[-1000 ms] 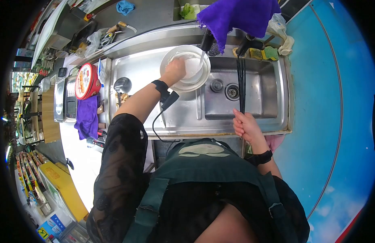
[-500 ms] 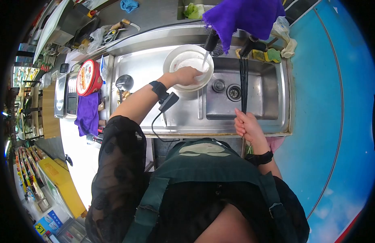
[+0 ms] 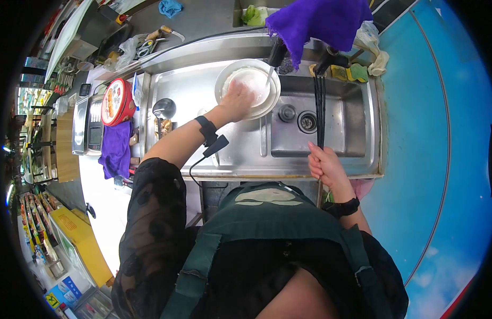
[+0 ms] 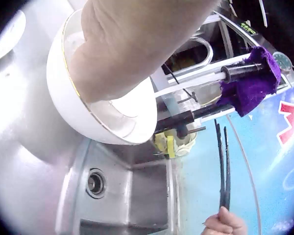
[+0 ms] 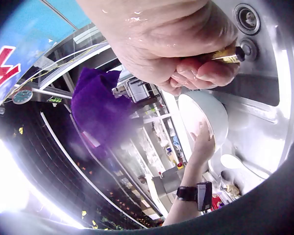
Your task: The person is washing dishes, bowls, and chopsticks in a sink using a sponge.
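My left hand (image 3: 238, 101) reaches over the rim into a white bowl (image 3: 220, 85) on the steel drainboard, fingers extended and blurred inside it. A smaller pale round dish shape (image 3: 261, 87) shows within, under a stream of water (image 3: 270, 76) from the black faucet (image 3: 278, 52). In the left wrist view the bowl (image 4: 63, 98) has a gold-lined rim, and its wall hides my fingertips. My right hand (image 3: 324, 164) grips a bundle of long black chopsticks (image 3: 320, 114), pointing away over the sink; in the right wrist view its fingers (image 5: 210, 73) curl round their ends.
The sink basin (image 3: 344, 117) lies right of the bowl. A purple cloth (image 3: 320, 24) drapes over the faucet, with sponges (image 3: 357, 72) behind the basin. A black ladle (image 3: 164, 108) and a red round tin (image 3: 117, 102) stand at the left.
My left hand moved right across the bowl, then back left and deeper over its inside. My right hand stays in place with the chopsticks.
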A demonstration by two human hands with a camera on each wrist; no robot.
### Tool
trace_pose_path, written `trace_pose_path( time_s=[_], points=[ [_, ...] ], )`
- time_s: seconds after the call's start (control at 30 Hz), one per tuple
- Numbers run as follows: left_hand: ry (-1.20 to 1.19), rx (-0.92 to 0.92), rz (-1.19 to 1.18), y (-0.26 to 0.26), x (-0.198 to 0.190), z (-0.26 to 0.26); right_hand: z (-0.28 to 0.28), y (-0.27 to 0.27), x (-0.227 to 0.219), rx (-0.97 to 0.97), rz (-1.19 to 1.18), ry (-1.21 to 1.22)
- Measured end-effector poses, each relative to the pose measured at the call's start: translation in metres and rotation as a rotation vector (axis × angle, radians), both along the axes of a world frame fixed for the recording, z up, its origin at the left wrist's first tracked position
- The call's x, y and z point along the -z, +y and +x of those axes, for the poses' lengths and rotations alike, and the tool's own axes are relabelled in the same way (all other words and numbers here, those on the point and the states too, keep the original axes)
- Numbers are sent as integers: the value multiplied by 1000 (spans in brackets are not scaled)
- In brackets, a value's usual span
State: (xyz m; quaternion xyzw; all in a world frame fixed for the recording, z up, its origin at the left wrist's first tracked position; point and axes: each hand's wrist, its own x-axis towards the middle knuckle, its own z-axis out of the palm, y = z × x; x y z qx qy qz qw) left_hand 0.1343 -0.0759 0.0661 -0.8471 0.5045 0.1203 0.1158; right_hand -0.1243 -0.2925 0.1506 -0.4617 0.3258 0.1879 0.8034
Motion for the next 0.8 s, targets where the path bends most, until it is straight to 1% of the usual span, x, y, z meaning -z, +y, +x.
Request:
trace_pose_path(
  time_s=[0.03,0.07,0.1,0.17,0.2,0.23,0.27,0.3,0.33,0.37,0.43,0.47,0.53,0.57,0.63,0.67,0.73,0.77,0.8],
  points=[
    [281,-20,-36,-4,-1,-2,-1,-1,1,-9,18,-9],
    [410,-42,-186,-6,2,-5,-2,-1,1,-9,18,-8],
    [410,-44,-186,-12,-2,-9,-1,-1,1,-13,19,-7],
    [60,-261,-108,-25,-14,-17,0,1,-1,-17,19,-9],
    [289,-164,-110,-27,-11,-10,0,3,-2,-12,10,-2],
    [290,-163,-113,-27,-8,-6,0,2,-3,-6,-1,7],
    [342,-73,-80,-26,-4,-2,-1,1,-3,-7,-3,9],
    [392,17,-44,-26,-14,-1,-2,0,-2,-12,1,9],
    [262,-57,19,-25,-35,-10,-2,0,-2,-16,5,8],
    [260,-56,22,-24,-28,-9,-2,1,-1,-16,8,7],
    [255,-132,16,-22,-14,-6,-3,-1,1,9,4,18],
    [255,-129,15,-19,-8,-3,-3,-1,1,11,3,18],
    [71,-6,-54,-12,-14,-4,-5,-1,-1,4,8,4],
    [67,-7,-53,-14,-18,-3,-5,-1,-1,2,9,0],
    [340,-347,63,-26,-37,-4,-5,0,-1,1,8,7],
    [342,-344,64,-24,-35,-3,-5,0,-2,4,8,10],
    [491,-427,-516,-17,-34,1,-5,0,-2,4,10,6],
    [490,-425,-515,-18,-32,1,-5,-1,-3,6,10,5],
    [772,-610,-712,-19,-36,-4,-5,-1,-2,11,9,4]
  ],
)
